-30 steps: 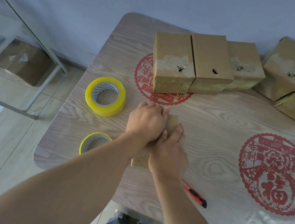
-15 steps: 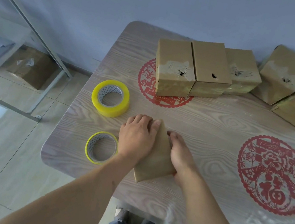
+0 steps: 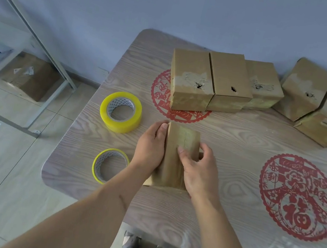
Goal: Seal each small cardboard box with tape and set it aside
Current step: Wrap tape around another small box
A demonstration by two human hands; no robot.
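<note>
Forearms reach in from the near edge of the bench, and we have both hands on the small cardboard box just past that edge. Left hand lies flat along the box's left side, fingers straight, pressing. Right hand curls over the top and right side, thumb on the tape seam running down the middle. Box rests on the bench, upright, between the two hands.

We judge the step as smoothing tape down. To do it well we rub along the seam from the centre outward, press the ends over the edges, and keep the left hand bracing so the box does not slide.

Just left sit two yellow tape rolls, a thin one near and a fuller one beyond it. Farther back, a row of boxes stands near the wall, touching each other, with two more boxes leaning at far right; that is probably where this one goes. Red paper-cut decals mark the benchtop.
</note>
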